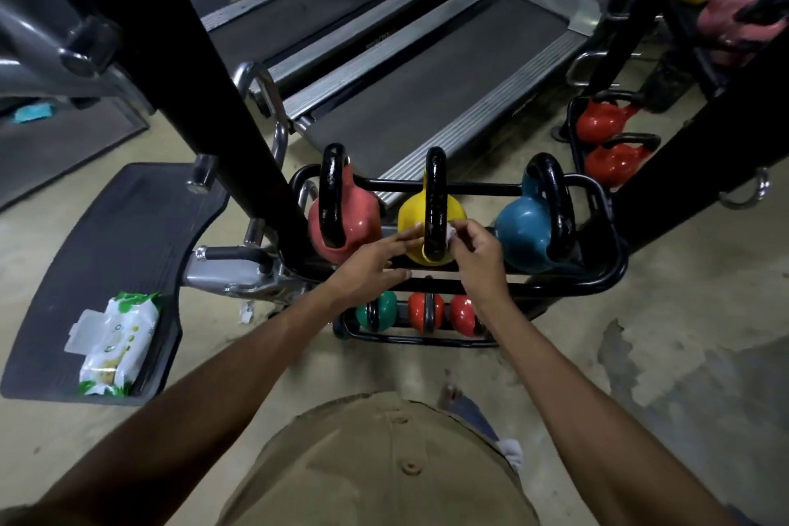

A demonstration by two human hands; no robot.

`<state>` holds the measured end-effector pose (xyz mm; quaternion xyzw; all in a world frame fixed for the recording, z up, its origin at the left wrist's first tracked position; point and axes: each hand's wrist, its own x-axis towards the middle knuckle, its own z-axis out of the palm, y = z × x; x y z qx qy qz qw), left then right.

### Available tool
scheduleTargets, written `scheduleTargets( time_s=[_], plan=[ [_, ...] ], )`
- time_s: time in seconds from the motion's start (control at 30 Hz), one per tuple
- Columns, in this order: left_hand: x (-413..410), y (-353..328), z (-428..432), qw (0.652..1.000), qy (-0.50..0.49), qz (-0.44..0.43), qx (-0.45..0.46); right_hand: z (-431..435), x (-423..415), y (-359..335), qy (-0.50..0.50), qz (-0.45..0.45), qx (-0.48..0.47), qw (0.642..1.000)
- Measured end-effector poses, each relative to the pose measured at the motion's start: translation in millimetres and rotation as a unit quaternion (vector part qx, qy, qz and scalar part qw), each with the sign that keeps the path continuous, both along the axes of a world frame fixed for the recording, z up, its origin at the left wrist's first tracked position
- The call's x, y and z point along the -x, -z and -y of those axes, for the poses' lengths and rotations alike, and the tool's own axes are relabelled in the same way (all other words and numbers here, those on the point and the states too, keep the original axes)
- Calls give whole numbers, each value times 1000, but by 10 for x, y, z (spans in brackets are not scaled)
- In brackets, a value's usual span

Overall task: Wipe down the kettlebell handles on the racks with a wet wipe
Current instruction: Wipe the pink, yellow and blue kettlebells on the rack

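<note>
Three kettlebells with black handles stand on the top tier of a black rack (606, 269): a pink one (358, 222), a yellow one (414, 222) and a blue one (523, 231). My right hand (478, 256) pinches a small white wet wipe (451, 233) against the right side of the yellow kettlebell's handle (435, 201). On the left side of that kettlebell rests my left hand (375, 265), fingers straight and touching the yellow body. A lower tier holds a green kettlebell (384, 310) and two red ones (420, 310).
A green-and-white wet wipe pack (115, 344), flap open, lies on a dark rubber platform (128, 235) at the left. Black machine posts flank the rack. Two treadmills (427, 90) lie behind. More red kettlebells (606, 141) sit on another rack at the right.
</note>
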<state>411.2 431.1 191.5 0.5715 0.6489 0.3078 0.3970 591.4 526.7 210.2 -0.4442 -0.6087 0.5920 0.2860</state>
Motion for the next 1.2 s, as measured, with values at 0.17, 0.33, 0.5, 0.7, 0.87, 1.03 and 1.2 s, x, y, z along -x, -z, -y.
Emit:
scheduleTargets(
  time_s=[0.17,0.33,0.5,0.7,0.87,1.03,1.2],
  plan=[
    [-11,18,0,999,-18,-31,-1,-212,165,-200,-71,-3,107,992],
    [3,32,1,999,-13,-30,-1,-268,80,-209,-108,-8,112,988],
    [21,40,-19,999,6,-39,-1,-29,34,-69,4,-36,74,997],
    [50,57,-7,1000,7,-22,-7,234,-94,-127,24,12,-164,986],
    [61,104,-12,1000,5,-12,-10,101,-107,-144,-140,194,-601,763],
    [77,187,-15,1000,-3,-14,-8,-200,52,-391,-327,353,-711,513],
    [85,175,-16,1000,-3,-12,-20,-145,570,-671,-424,517,-609,426]
  ],
)
